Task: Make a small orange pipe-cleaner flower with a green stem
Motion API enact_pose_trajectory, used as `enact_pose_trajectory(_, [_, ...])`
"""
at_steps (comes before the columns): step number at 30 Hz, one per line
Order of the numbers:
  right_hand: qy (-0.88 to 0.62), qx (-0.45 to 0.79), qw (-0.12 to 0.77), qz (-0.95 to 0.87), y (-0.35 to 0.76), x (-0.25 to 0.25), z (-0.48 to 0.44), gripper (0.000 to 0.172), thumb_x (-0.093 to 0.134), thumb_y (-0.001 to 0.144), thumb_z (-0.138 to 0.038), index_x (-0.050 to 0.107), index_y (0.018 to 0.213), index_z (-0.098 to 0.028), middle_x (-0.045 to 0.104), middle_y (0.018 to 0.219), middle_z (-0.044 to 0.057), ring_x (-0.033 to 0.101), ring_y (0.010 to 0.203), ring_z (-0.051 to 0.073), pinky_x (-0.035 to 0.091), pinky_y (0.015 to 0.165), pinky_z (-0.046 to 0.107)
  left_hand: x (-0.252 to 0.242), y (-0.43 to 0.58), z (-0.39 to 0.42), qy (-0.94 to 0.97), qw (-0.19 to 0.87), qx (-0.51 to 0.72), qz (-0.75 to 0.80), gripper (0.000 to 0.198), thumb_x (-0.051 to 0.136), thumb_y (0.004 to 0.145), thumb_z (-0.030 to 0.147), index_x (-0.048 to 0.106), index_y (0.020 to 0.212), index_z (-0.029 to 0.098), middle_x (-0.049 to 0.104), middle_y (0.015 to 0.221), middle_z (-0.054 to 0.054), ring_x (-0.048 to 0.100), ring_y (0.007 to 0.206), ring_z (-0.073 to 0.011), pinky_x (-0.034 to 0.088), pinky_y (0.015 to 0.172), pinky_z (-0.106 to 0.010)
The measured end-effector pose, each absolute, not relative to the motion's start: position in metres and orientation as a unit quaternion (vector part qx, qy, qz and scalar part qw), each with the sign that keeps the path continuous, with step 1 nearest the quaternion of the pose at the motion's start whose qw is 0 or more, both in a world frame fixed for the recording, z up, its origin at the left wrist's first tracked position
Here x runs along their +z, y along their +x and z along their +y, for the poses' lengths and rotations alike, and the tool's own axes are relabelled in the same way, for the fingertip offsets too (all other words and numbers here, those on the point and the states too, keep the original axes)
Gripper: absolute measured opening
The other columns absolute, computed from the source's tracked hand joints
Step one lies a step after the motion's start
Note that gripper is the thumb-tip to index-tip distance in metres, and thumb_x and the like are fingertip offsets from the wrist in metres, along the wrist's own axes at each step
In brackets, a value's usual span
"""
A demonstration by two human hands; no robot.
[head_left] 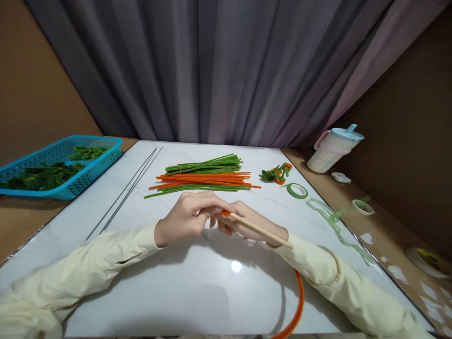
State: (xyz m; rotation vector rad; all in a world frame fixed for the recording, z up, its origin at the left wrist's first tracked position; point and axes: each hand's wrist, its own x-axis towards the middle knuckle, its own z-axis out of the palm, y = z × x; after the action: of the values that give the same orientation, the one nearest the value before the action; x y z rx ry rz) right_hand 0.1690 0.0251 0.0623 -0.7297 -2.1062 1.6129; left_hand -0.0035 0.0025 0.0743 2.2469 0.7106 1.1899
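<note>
My left hand (192, 214) is closed, its thumb and fingers pinching one end of a thin wooden stick (263, 230). A bit of orange pipe cleaner (299, 296) shows wound around that end, at the fingertips. The stick slants down to the right, across my right wrist. My right hand (252, 220) touches the left one, fingers curled under; the pipe cleaner seems to run through them, though the grip is partly hidden. Its loose tail comes out beneath my right sleeve and curves down to the table's front edge.
Green pipe cleaners (208, 165) and orange ones (208, 179) lie behind my hands. Thin wires (130, 188) and a blue basket (67, 190) of green coils are left. Right are small orange-green pieces (277, 173), green tape (297, 184), tape strips (332, 219) and a cup (334, 148).
</note>
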Motion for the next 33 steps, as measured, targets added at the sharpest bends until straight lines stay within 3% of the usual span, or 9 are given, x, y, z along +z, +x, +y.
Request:
enact_pose_trajectory(5, [-0.332,0.556,0.324,-0.690,0.152,0.055,0.007,0.036,0.032,0.092,-0.040,0.053,0.078,-0.015,0.046,0.052,-0.004,0.041,0.049,0.007,0.035,0.054,0.021,0.073,-0.005,0.009,0.832,0.038,0.505,0.229,0.035,0.037,0.077,-0.004,0.063,0.093,0.014,0.057,0.064,-0.002,0.050,0.060,-0.0109,0.042,0.054,-0.023])
enact_pose_trajectory(8, [-0.343,0.550,0.327,-0.688,0.148,0.052,0.000,0.037,0.030,0.093,-0.043,0.052,0.084,-0.016,0.047,0.052,-0.005,0.039,0.047,0.007,0.034,0.053,0.021,0.069,-0.010,0.015,0.840,-0.080,0.497,0.203,0.035,0.038,0.078,-0.003,0.060,0.098,0.013,0.062,0.069,-0.005,0.052,0.064,-0.0135,0.043,0.057,-0.026])
enact_pose_trajectory(11, [-0.335,0.506,0.298,-0.737,0.150,0.057,-0.002,0.036,0.032,0.093,-0.039,0.049,0.072,-0.016,0.048,0.053,-0.004,0.044,0.050,0.008,0.035,0.056,0.021,0.065,-0.013,0.019,0.847,-0.158,0.471,0.188,0.031,0.041,0.079,0.000,0.058,0.102,0.012,0.064,0.074,-0.008,0.052,0.065,-0.0150,0.044,0.058,-0.027])
enact_pose_trajectory(20, [-0.349,0.351,0.238,-0.836,0.165,0.078,0.003,0.032,0.035,0.092,-0.025,0.041,0.062,-0.017,0.048,0.054,-0.004,0.040,0.049,0.007,0.032,0.057,0.020,0.061,-0.014,0.023,0.846,-0.238,0.430,0.205,0.037,0.035,0.077,-0.001,0.053,0.108,0.009,0.064,0.072,-0.009,0.053,0.064,-0.0171,0.044,0.057,-0.029])
enact_pose_trajectory(27, [-0.372,0.161,0.150,-0.902,0.172,0.086,0.008,0.018,0.039,0.083,-0.010,0.043,0.067,-0.017,0.035,0.049,-0.006,0.026,0.045,0.007,0.018,0.049,0.023,0.065,-0.013,0.022,0.847,-0.264,0.401,0.229,0.037,0.030,0.075,-0.003,0.055,0.099,0.011,0.061,0.066,-0.007,0.051,0.059,-0.0167,0.042,0.055,-0.029])
enact_pose_trajectory(29, [-0.376,0.073,0.109,-0.917,0.175,0.087,0.009,0.014,0.041,0.077,-0.005,0.049,0.074,-0.016,0.041,0.051,-0.004,0.027,0.045,0.008,0.015,0.049,0.024,0.066,-0.013,0.021,0.850,-0.257,0.394,0.235,0.037,0.031,0.073,-0.005,0.056,0.095,0.010,0.061,0.065,-0.007,0.049,0.059,-0.0168,0.042,0.054,-0.029])
enact_pose_trajectory(33, [-0.336,-0.086,0.073,-0.935,0.182,0.088,0.010,0.022,0.041,0.074,0.000,0.055,0.084,-0.014,0.057,0.064,0.001,0.035,0.047,0.009,0.011,0.049,0.027,0.070,-0.014,0.018,0.870,-0.205,0.365,0.261,0.038,0.032,0.067,-0.007,0.059,0.087,0.009,0.058,0.063,-0.006,0.047,0.059,-0.0158,0.040,0.053,-0.027])
